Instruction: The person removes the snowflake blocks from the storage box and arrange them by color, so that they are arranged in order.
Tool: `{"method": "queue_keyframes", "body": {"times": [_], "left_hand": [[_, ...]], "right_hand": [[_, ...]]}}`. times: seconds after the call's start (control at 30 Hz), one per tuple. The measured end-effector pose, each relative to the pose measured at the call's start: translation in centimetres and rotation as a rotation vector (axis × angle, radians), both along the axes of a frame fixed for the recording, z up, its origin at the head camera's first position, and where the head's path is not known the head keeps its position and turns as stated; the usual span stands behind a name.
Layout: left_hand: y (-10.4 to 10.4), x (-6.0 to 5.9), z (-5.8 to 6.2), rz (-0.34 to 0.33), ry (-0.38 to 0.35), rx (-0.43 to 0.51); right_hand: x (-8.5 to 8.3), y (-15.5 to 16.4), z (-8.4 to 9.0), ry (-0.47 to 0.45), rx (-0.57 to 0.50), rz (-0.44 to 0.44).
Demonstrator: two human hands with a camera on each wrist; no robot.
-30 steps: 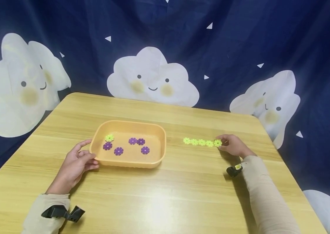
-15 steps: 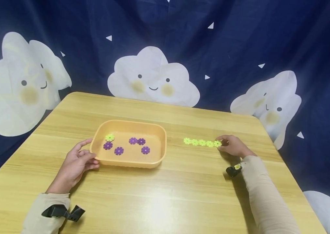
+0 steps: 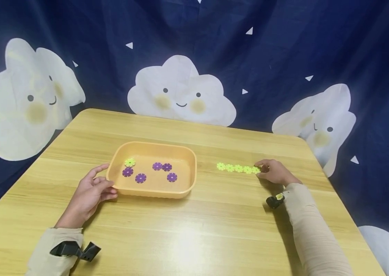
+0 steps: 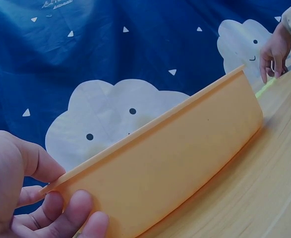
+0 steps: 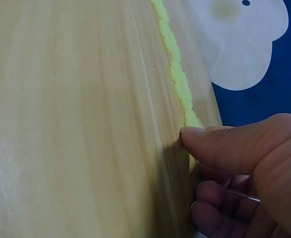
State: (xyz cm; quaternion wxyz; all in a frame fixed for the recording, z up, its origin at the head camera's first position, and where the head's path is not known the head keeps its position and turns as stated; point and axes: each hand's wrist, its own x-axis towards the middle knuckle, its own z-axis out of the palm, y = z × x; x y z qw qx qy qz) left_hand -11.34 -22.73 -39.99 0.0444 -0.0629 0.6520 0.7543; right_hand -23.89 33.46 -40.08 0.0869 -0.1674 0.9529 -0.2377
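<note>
An orange tray (image 3: 185,174) sits left of the table's middle. It holds one yellow-green flower disc (image 3: 130,162) and several purple discs (image 3: 140,178). My left hand (image 3: 102,184) grips the tray's near left corner; in the left wrist view the thumb (image 4: 21,161) lies over the rim and the fingers (image 4: 68,210) press the tray's outer wall (image 4: 175,163). On the right lies a row of joined yellow-green discs (image 3: 237,168). My right hand (image 3: 262,169) pinches the row's right end disc. In the right wrist view the thumb (image 5: 219,146) touches the end of the row (image 5: 176,74).
The wooden table (image 3: 194,230) ends in a rounded far edge. Behind it hangs a dark blue curtain with white clouds (image 3: 180,92). Black camera straps sit on both beige sleeves (image 3: 73,249), (image 3: 275,201).
My right fingertips have closed a little further over the end disc, which now shows less. The left hand and the tray have stayed put.
</note>
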Motion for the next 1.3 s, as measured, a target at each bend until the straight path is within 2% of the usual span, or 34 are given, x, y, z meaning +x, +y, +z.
{"method": "queue_keyframes", "body": {"times": [0.37, 0.63, 0.8, 1.1, 1.3], "left_hand": [[0.1, -0.1, 0.0, -0.006, 0.001, -0.009], [0.1, -0.1, 0.1, -0.004, 0.000, -0.006], [0.2, -0.1, 0.1, -0.002, -0.001, -0.002], [0.2, -0.1, 0.0, -0.006, 0.008, 0.003], [0.0, 0.0, 0.0, -0.006, 0.009, 0.001]], "right_hand": [[0.0, 0.0, 0.0, 0.000, 0.007, -0.017], [-0.5, -1.3, 1.3, -0.012, -0.021, -0.006], [-1.0, -2.7, 2.2, -0.056, -0.057, 0.028], [-1.7, -5.9, 3.7, -0.016, -0.064, 0.091], [-2.2, -8.1, 4.2, -0.026, -0.099, 0.122]]}}
